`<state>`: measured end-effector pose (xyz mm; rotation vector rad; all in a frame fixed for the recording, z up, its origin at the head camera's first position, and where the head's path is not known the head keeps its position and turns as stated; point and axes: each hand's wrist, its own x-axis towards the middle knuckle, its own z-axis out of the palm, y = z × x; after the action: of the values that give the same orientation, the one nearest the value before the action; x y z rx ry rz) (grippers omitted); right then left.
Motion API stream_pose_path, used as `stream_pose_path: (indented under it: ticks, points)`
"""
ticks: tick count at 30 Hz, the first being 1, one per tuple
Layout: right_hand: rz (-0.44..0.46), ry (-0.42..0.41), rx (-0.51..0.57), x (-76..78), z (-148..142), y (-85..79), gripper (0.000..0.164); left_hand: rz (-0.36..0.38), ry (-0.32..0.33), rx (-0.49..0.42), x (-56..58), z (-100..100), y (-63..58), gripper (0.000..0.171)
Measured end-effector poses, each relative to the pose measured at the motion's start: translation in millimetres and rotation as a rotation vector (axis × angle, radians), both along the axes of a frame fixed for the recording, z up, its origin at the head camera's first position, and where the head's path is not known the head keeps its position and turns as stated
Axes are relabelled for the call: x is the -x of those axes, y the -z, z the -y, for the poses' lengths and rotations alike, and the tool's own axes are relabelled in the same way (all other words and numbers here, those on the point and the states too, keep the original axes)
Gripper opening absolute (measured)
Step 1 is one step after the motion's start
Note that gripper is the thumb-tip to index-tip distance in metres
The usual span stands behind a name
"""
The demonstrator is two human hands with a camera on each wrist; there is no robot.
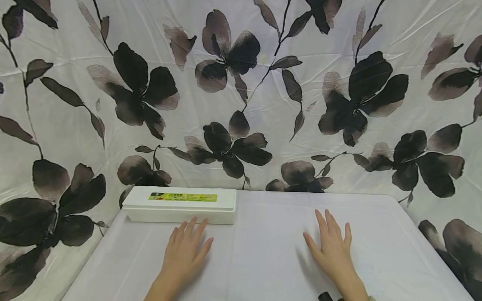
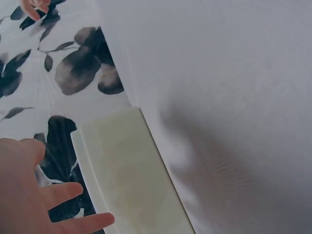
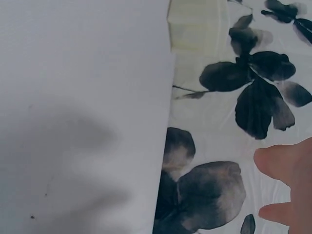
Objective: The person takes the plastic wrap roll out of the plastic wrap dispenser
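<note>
A long white lidded box (image 1: 180,217) with a yellow-green label (image 1: 183,197) lies at the back left of the white table (image 1: 271,246). My left hand (image 1: 184,251) is spread out just in front of it, and its fingertips overlap the box's front side in the head view. Whether they touch it, I cannot tell. The left wrist view shows the fingers (image 2: 66,195) beside the box (image 2: 124,165). To the right, my right hand (image 1: 333,253) hovers with straight, spread fingers and holds nothing. Its fingers (image 3: 278,163) also show in the right wrist view.
A white cloth (image 1: 286,167) with dark flower prints hangs behind the table's back edge and shows along both sides. Below the right wrist, a small black object (image 1: 324,296) shows at the bottom of the head view.
</note>
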<state>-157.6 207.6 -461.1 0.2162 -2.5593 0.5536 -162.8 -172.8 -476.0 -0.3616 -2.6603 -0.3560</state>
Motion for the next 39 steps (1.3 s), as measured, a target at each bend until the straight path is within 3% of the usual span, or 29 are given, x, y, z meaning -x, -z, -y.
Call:
stream_pose_path:
  ticks: [7, 14, 23, 31, 39]
  points:
    - [-0.046, -0.019, 0.055, 8.9, 7, -0.4, 0.067, -0.132, 0.034, -0.101, 5.9, 10, -3.2, 0.048]
    - [-0.16, -0.055, 0.126, 20.4, 15, 5.1, 0.056, -0.141, 0.02, -0.209, 6.1, 23, -10.7, 0.042]
    - [-0.26, -0.101, 0.214, 34.1, 30, 5.0, 0.046, -0.13, -0.052, -0.324, 10.0, 48, -17.5, 0.038]
    - [-0.254, -0.124, 0.286, 43.7, 48, 3.8, 0.043, -0.11, -0.127, -0.422, 13.7, 84, -20.6, 0.036]
    - [-0.218, -0.138, 0.389, 50.1, 63, 4.9, 0.041, -0.14, -0.271, -0.529, 23.8, 113, -15.8, 0.036]
